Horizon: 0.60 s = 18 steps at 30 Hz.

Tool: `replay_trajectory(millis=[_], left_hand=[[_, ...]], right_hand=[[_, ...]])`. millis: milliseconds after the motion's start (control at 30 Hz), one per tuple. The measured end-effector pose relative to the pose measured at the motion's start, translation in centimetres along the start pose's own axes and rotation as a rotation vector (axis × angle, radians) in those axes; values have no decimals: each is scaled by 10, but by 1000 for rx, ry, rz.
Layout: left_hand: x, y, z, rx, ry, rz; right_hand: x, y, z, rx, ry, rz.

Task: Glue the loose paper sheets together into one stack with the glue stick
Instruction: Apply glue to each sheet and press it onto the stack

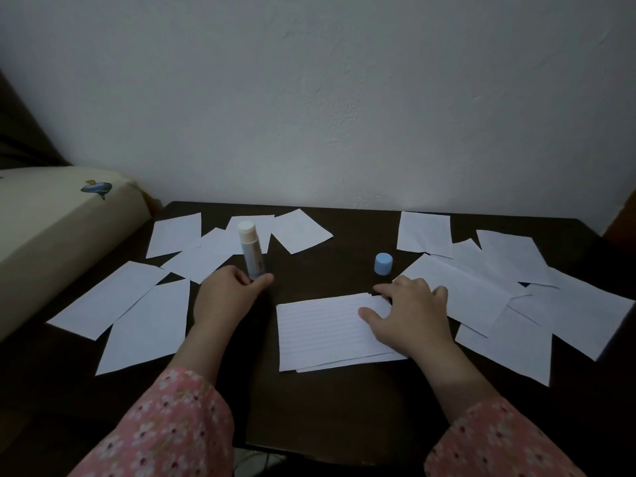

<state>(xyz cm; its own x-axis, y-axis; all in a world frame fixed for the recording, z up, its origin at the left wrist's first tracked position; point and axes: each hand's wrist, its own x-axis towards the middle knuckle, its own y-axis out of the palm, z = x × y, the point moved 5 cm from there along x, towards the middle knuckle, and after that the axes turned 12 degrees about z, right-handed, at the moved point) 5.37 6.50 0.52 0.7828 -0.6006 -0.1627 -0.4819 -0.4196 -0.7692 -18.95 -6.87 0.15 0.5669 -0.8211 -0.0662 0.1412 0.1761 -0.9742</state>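
Note:
A stack of lined white sheets (323,332) lies in the middle of the dark table (330,401). My right hand (409,311) rests flat on the stack's right end, fingers spread. My left hand (227,297) grips the base of the uncapped glue stick (250,249), which stands upright on the table left of the stack. Its blue cap (383,264) stands alone behind the stack. Loose white sheets lie scattered on the left (144,325) and on the right (537,304).
A cream cushion or mattress edge (51,228) borders the table on the left. A pale wall (344,98) rises right behind the table. The table's front edge runs near my pink floral sleeves.

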Motion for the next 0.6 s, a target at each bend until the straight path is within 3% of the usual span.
replay_trajectory(millis=[133,267,467,600], left_hand=[[14,-2,13,-155,-8,-33],[26,5,-1,-208,122,-41],[51,6,-4,-61,119,-75],[73,-1,-8,179,64,-104]], right_hand=[[5,-17,24,124,-95,-140],[33,-25,65,186,-237,-64],[92,-8,109,-32,-294,107],[110,11,115,-16,-326,181]])
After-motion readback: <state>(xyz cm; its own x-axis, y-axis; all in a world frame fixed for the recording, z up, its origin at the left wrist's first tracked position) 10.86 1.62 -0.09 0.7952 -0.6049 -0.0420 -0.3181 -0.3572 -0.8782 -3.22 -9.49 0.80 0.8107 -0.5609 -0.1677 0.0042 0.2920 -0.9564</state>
